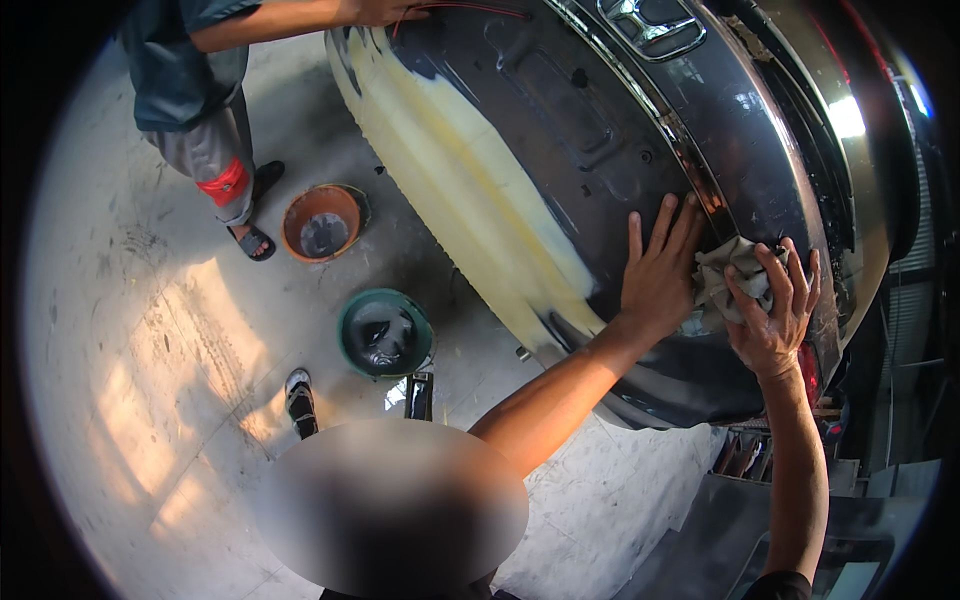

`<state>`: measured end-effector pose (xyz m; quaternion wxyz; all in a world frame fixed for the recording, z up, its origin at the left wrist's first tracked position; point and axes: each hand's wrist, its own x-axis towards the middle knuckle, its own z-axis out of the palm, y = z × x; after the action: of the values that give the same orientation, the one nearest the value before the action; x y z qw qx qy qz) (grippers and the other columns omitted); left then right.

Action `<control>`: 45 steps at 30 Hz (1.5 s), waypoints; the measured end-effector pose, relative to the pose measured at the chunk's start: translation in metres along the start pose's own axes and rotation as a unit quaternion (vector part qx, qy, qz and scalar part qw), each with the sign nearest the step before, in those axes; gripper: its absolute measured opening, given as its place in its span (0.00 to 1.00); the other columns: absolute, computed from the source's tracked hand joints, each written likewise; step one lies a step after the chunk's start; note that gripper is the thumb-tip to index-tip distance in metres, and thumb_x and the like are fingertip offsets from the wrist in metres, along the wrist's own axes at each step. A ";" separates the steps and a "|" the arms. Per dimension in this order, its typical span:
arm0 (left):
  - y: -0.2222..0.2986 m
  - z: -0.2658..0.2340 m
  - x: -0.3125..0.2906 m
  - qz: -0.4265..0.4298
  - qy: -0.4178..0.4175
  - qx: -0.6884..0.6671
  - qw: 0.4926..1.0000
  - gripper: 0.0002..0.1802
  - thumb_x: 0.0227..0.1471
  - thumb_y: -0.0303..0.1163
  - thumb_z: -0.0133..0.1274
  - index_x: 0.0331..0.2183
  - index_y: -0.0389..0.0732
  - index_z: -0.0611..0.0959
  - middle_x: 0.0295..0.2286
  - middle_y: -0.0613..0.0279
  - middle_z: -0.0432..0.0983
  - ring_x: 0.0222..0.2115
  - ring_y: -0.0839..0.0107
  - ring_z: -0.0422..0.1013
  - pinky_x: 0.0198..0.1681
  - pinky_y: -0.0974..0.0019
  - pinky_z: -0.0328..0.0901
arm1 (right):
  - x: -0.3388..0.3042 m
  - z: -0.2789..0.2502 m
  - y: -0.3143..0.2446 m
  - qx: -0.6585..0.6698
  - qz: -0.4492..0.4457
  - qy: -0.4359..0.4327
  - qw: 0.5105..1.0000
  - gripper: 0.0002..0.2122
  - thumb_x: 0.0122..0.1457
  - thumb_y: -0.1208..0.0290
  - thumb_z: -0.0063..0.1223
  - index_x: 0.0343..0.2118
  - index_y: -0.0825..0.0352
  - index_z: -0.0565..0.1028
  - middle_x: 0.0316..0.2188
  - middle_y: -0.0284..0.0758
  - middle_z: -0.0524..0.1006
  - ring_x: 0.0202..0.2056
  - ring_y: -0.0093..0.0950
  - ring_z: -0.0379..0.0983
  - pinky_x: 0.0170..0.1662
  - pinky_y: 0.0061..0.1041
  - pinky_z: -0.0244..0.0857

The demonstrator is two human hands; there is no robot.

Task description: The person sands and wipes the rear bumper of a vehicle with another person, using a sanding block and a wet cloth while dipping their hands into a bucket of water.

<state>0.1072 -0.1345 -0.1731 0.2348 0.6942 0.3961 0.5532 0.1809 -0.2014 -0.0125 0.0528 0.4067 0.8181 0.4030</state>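
My left hand (662, 268) lies flat on the dark rear panel (560, 110) of a car, fingers stretched out and pointing up toward the chrome strip (680, 140). Just right of it, my right hand (772, 312) grips a crumpled grey cloth (718, 278) and presses it to the bodywork below the strip's end. Part of the cloth is hidden under the fingers. Along the bumper's lower edge runs a broad band of pale yellow, filler-like material (470, 190), left of my left hand. A red tail light (808, 372) shows beside my right wrist.
Another person's hand (385, 10) rests at the bumper's far end, near a thin red cord (470, 8). On the concrete floor stand an orange bucket (290, 235) and a green bucket (348, 345) holding dark liquid. A foot in a sandal (300, 395) is near the green bucket.
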 end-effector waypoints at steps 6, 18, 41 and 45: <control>0.014 -0.013 0.015 -0.030 -0.020 -0.087 0.996 0.36 0.52 0.34 0.47 0.60 0.31 0.60 0.63 0.42 0.46 0.66 0.44 0.35 0.61 0.28 0.32 | -0.004 -0.001 0.002 0.002 0.011 0.001 1.000 0.23 0.35 0.71 0.62 0.40 0.46 0.79 0.55 0.33 0.68 0.61 0.42 0.60 0.64 0.56 0.45; -0.008 -0.001 -0.020 0.080 -0.125 0.023 0.989 0.36 0.54 0.40 0.49 0.62 0.42 0.61 0.63 0.39 0.42 0.66 0.43 0.32 0.62 0.31 0.33 | 0.005 -0.001 -0.003 0.019 0.005 0.024 1.000 0.17 0.41 0.70 0.59 0.38 0.48 0.80 0.56 0.33 0.69 0.62 0.44 0.58 0.65 0.57 0.44; -0.086 -0.063 0.087 0.036 0.125 0.038 0.991 0.30 0.53 0.35 0.54 0.57 0.42 0.69 0.63 0.53 0.50 0.65 0.49 0.43 0.63 0.35 0.43 | 0.217 0.007 0.002 -0.088 0.155 0.040 0.983 0.09 0.46 0.72 0.55 0.33 0.65 0.78 0.39 0.48 0.74 0.41 0.43 0.73 0.39 0.39 0.68; -0.092 -0.053 0.070 0.087 0.066 0.019 0.994 0.27 0.53 0.34 0.54 0.54 0.40 0.71 0.62 0.53 0.53 0.65 0.49 0.44 0.62 0.35 0.43 | 0.190 0.012 0.020 -0.085 0.178 -0.013 0.980 0.22 0.45 0.75 0.60 0.46 0.51 0.75 0.49 0.30 0.72 0.44 0.39 0.74 0.44 0.39 0.71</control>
<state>0.0356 -0.0311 -0.1880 0.1462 0.6919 0.3593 0.6089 0.0724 -0.0528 0.0392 0.0254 0.5448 0.6947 0.4689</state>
